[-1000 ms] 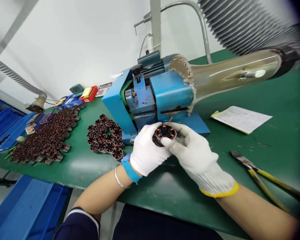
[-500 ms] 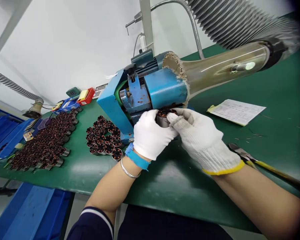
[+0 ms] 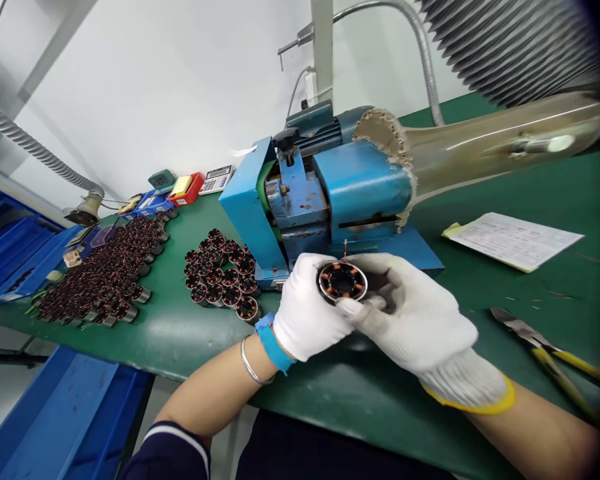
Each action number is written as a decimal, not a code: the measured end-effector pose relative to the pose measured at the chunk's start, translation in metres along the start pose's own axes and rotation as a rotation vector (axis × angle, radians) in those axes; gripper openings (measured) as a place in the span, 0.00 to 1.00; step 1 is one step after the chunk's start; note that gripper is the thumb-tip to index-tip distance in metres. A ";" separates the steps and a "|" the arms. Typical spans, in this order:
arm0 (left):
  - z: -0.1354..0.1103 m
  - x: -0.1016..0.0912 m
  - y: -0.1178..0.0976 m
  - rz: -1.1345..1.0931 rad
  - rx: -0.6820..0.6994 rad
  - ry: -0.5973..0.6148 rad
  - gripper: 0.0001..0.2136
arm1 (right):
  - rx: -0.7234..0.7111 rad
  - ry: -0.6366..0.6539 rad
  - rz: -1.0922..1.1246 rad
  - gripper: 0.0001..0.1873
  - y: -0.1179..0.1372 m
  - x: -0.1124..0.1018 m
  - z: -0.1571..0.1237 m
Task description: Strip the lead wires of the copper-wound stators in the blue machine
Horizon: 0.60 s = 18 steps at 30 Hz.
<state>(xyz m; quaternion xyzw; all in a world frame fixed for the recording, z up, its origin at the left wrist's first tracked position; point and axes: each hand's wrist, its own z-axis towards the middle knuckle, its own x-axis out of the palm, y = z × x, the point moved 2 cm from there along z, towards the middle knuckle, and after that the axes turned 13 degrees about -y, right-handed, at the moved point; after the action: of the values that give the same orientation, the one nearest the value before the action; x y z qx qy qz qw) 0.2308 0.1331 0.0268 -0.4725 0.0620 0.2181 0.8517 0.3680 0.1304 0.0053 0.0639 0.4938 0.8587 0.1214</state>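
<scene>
Between my two gloved hands is a motor stator (image 3: 342, 283), a metal ring with black insulation and copper windings inside. Its open face is turned up toward me, and a short copper wire end sticks up at its far rim. My left hand (image 3: 313, 310) is closed around its left side. My right hand (image 3: 410, 310) holds its right side, the thumb at the near rim and the fingers curled behind. Just beyond the stator stands a blue machine (image 3: 363, 183) with a slot in its rounded cover. A group of similar stators (image 3: 223, 273) stands left of my left hand.
A large pile of wound stators (image 3: 105, 267) covers the bench's left. Pliers (image 3: 535, 343) with yellow handles and a paper sheet (image 3: 517, 239) lie at right. A clear duct (image 3: 495, 153) runs from the machine. A calculator (image 3: 216, 180) and red box (image 3: 187, 190) stand behind.
My hands have drawn the stator back from the machine toward me and tipped its face up. The view has shifted, so the bench things appear moved.
</scene>
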 end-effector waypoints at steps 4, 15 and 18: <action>-0.010 -0.006 0.007 -0.272 -0.403 0.072 0.25 | -0.420 0.090 -0.201 0.31 0.011 -0.003 -0.001; -0.009 -0.018 0.032 -0.900 -0.822 0.373 0.44 | -0.549 0.174 -0.455 0.18 0.003 0.003 0.004; -0.010 -0.018 0.035 -0.929 -0.822 0.372 0.44 | -0.585 0.214 -0.440 0.19 0.002 0.001 0.004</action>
<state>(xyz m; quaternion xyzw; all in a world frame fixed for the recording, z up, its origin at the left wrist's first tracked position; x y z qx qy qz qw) 0.2006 0.1354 -0.0002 -0.7676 -0.0908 -0.2528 0.5820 0.3673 0.1331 0.0094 -0.1712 0.2395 0.9186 0.2635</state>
